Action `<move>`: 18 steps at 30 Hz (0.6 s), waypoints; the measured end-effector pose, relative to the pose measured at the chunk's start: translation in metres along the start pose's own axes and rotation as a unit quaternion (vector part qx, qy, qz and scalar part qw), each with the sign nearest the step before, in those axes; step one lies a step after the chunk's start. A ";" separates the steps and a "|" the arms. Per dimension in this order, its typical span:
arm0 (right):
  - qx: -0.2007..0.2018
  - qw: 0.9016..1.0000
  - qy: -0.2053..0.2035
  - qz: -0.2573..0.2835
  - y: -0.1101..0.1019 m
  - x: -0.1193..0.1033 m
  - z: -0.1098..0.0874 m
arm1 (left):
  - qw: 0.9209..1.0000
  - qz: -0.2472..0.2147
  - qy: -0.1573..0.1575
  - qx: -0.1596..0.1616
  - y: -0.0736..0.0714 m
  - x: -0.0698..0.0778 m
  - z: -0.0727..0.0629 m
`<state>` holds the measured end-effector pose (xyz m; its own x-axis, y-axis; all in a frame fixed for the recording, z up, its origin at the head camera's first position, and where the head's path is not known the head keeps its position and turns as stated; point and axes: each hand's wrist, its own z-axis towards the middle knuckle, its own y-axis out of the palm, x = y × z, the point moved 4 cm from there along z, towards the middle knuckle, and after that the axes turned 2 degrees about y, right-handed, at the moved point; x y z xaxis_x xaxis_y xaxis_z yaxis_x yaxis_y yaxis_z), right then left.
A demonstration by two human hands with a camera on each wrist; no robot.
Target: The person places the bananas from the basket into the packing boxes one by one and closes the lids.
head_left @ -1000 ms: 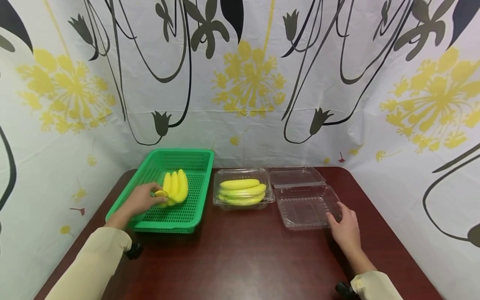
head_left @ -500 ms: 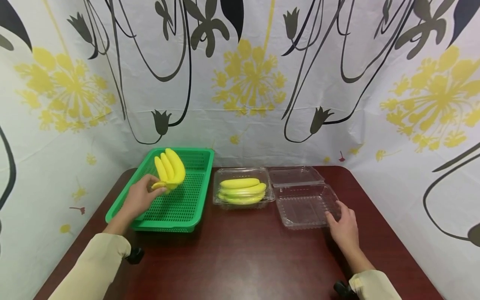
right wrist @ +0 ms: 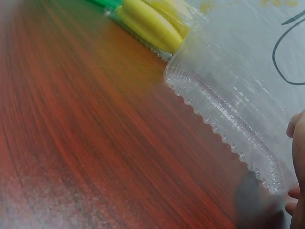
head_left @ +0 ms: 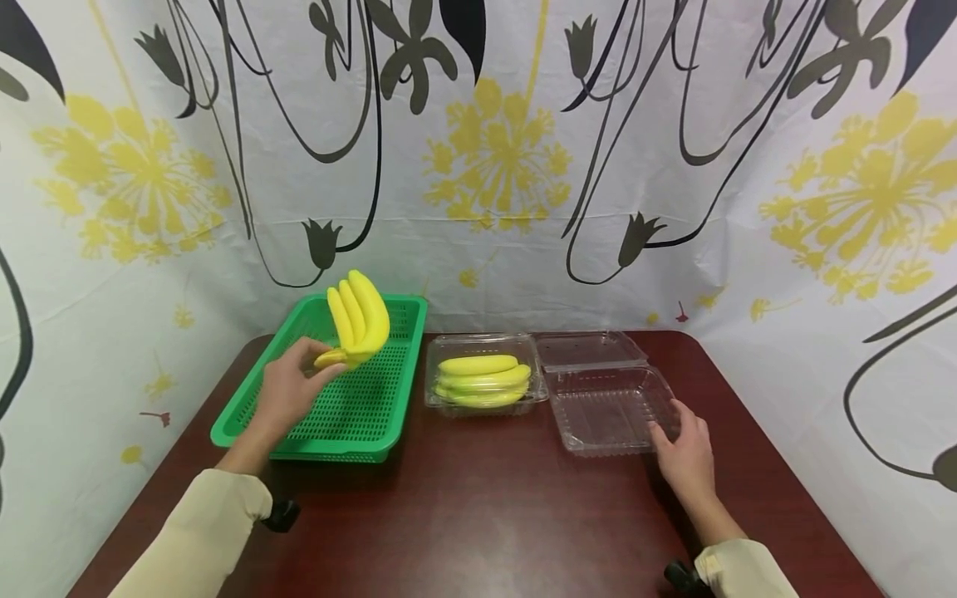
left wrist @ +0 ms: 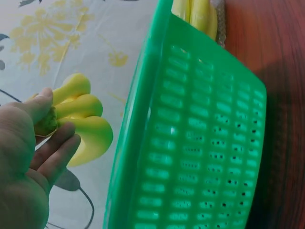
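Note:
My left hand [head_left: 290, 386] pinches a bunch of yellow bananas [head_left: 362, 320] by its stem end. The fruit points up over the green plastic basket [head_left: 390, 444], whose perforated floor shows beneath. In the left wrist view, thumb and fingertips close round the stem of the bananas [left wrist: 93, 136], beside the basket wall [left wrist: 190, 143]. At the right, my right hand [head_left: 688, 457] holds the near right corner of a clear plastic clamshell container [head_left: 609, 411], lid folded back. In the right wrist view, that hand [right wrist: 299, 157] shows only partly, at the end of the container [right wrist: 228, 112].
Between basket and open container stands another clear clamshell [head_left: 542, 390], closed over several bananas [head_left: 482, 384]. All stand on a dark red-brown wooden table [head_left: 478, 498]. A flower-printed cloth [head_left: 493, 274] hangs behind the table and along its sides.
My left hand has lifted the banana bunch up from the basket floor, then shifted it slightly right. The right hand stays at the open container.

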<state>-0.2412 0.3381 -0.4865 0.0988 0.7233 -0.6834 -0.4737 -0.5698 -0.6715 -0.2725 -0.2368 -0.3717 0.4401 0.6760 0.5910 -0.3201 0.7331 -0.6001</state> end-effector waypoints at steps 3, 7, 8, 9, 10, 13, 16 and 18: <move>0.000 1.000 0.004 0.005 0.000 0.001 -0.001 | 1.000 -0.009 0.018 0.013 0.002 0.007 0.001; 0.002 1.000 0.007 0.012 0.000 0.002 -0.001 | 0.999 -0.019 0.043 0.027 0.006 0.017 0.000; 0.002 1.000 0.007 0.013 0.000 0.001 -0.001 | 0.998 -0.023 0.049 0.031 0.007 0.019 0.000; 0.003 1.000 0.007 0.014 0.001 0.001 -0.001 | 0.998 -0.029 0.051 0.033 0.008 0.021 0.000; 0.003 1.000 0.008 0.014 0.001 0.001 -0.001 | 0.997 -0.036 0.052 0.034 0.009 0.024 0.000; 0.004 1.000 0.009 0.015 0.001 0.001 -0.001 | 0.997 -0.055 0.052 0.035 0.013 0.029 0.001; 0.006 1.000 0.010 0.021 0.001 0.001 -0.001 | 0.996 -0.068 0.053 0.035 0.019 0.033 0.000; 0.007 1.000 0.010 0.026 0.001 0.002 -0.001 | 0.995 -0.082 0.052 0.035 0.024 0.035 0.000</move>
<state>-0.2407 0.3384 -0.4889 0.0903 0.6848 -0.7231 -0.4916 -0.6008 -0.6304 -0.2647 -0.1953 -0.3651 0.5746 0.5380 0.6168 -0.2931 0.8389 -0.4587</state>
